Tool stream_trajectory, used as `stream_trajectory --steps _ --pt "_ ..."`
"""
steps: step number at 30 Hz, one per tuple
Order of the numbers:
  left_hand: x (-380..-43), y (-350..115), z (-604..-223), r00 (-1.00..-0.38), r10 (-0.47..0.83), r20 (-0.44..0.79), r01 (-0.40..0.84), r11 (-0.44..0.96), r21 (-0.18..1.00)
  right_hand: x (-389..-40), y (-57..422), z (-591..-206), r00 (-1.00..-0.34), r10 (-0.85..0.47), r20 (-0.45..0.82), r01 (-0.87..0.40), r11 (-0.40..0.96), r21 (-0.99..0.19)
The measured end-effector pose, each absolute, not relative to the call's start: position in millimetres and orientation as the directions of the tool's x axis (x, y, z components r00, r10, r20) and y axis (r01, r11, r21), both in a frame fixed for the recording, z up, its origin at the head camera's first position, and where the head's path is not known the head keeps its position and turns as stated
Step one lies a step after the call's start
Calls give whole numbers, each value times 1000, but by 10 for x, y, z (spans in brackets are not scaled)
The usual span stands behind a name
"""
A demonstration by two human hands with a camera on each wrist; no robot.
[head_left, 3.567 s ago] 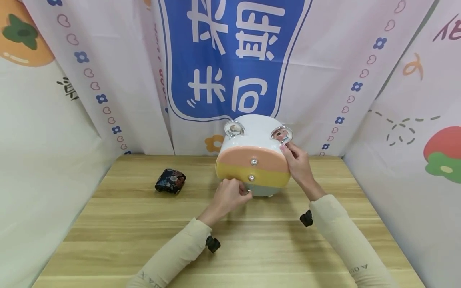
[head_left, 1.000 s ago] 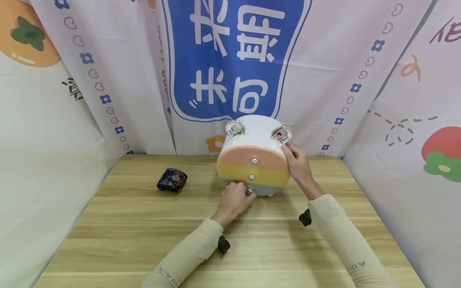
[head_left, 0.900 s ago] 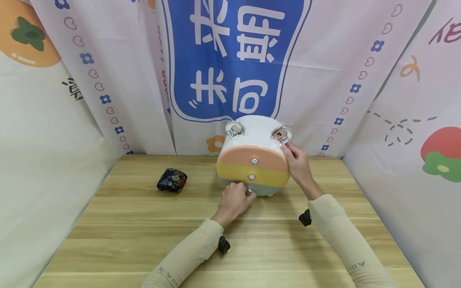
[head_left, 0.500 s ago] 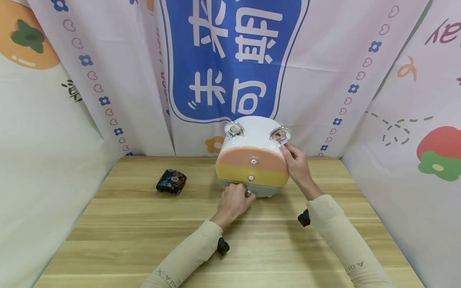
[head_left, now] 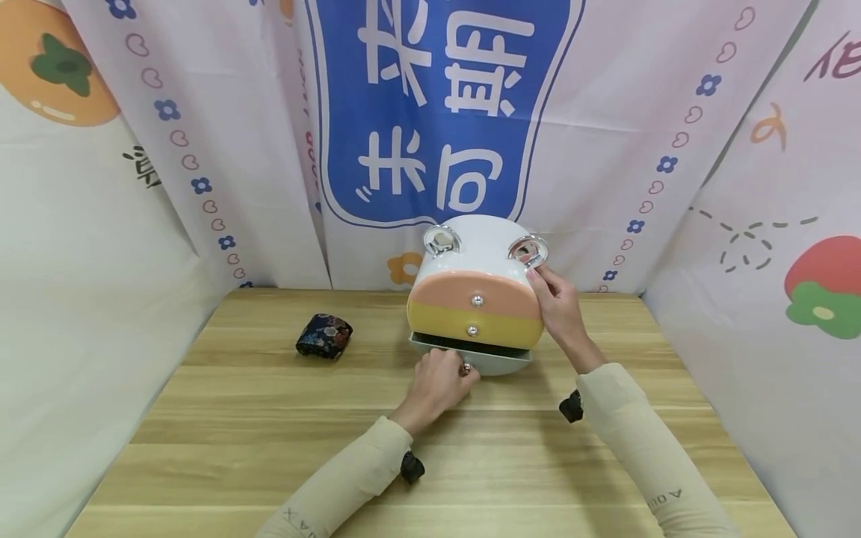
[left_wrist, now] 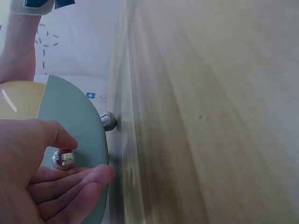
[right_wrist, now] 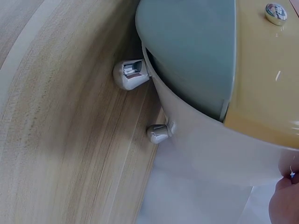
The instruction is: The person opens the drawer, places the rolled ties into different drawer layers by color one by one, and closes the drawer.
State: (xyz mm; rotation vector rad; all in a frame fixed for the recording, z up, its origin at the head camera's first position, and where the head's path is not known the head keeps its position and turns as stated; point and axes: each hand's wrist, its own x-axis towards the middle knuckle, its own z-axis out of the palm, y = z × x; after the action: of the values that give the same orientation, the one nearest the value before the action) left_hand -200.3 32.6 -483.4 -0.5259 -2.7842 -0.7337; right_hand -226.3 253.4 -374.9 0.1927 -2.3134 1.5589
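Observation:
A small white drawer box [head_left: 481, 243] with two silver ring-shaped ears stands on short silver feet at the back of the table. Its front has an orange, a yellow and a grey-green drawer, each with a silver knob. The bottom grey-green drawer [head_left: 503, 364] juts out a little, with a dark gap above its front. My left hand [head_left: 437, 381] pinches that drawer's knob [left_wrist: 63, 159] between thumb and fingers. With my right hand [head_left: 560, 310] I grip the box's right side just below the ear, thumb toward the front; the other fingers are partly hidden behind it.
A dark floral-patterned pouch [head_left: 324, 336] lies on the wooden table [head_left: 538, 463] to the left of the box. Close behind the box hangs a printed cloth backdrop [head_left: 578, 172], and cloth walls flank the table on both sides.
The bottom drawer, flush at first, has slid out toward me with my left hand on its knob. My right hand keeps its place on the box.

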Motion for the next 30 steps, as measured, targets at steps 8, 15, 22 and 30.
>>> stream_trajectory --steps 8,15,22,30 --pt "-1921 281 -4826 -917 287 276 384 818 428 -2271 2537 -3767 -907 63 416 -367 369 -854" --pt "-1852 263 -4809 -917 298 264 388 819 423 -2279 2535 -3776 -910 75 408 -354 373 -858" --pt "-1771 238 -4805 -902 331 277 421 817 394 -2284 2535 -3767 -905 79 419 -363 374 -854" --pt "-1648 214 -4777 -890 363 276 446 817 364 -2476 2641 -3986 -902 88 422 -370 344 -863"
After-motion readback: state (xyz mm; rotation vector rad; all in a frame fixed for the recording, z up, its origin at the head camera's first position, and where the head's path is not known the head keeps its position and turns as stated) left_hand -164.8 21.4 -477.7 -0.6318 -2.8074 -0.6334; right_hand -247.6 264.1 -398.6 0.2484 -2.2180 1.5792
